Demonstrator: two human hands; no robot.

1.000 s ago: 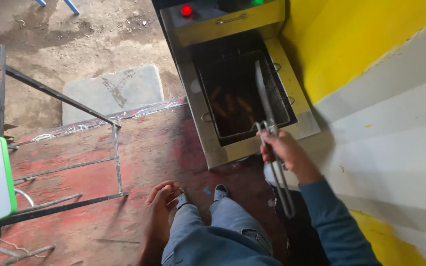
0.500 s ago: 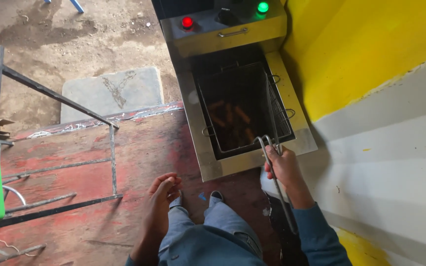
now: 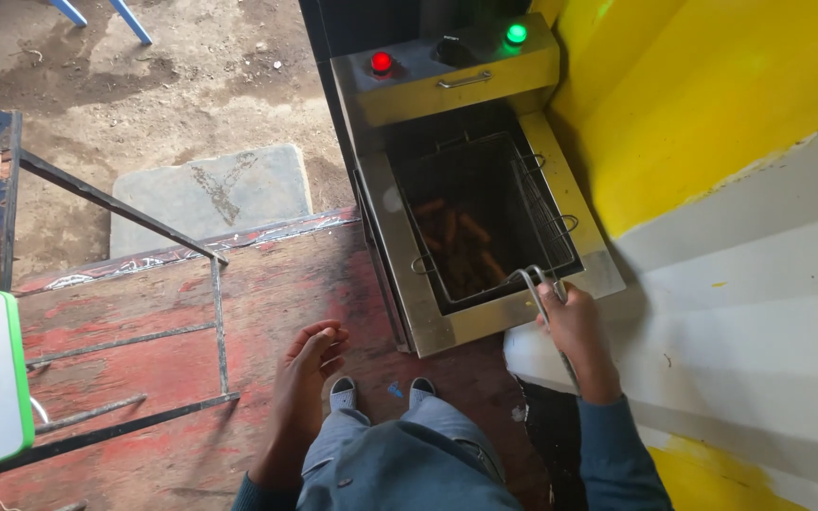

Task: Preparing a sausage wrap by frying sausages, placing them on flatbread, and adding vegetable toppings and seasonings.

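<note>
Head view: right hand [image 3: 575, 326], its grip clamped on the wire handle [image 3: 537, 284] of the fry basket [image 3: 485, 227] sitting in the steel fryer [image 3: 409, 293] at upper centre, holds something stiff, likely hot and oily, while left hand [image 3: 310, 360] hangs loosely curled, empty.

Cut off and unclear parts

The tongs [image 3: 546, 303] run under the right hand [image 3: 575, 326], their tips hidden inside the fryer basket [image 3: 542, 199]. The dark food pieces [image 3: 461, 241] are too dim to identify. The green-edged board [image 3: 11, 378] is cropped at the left edge.
</note>
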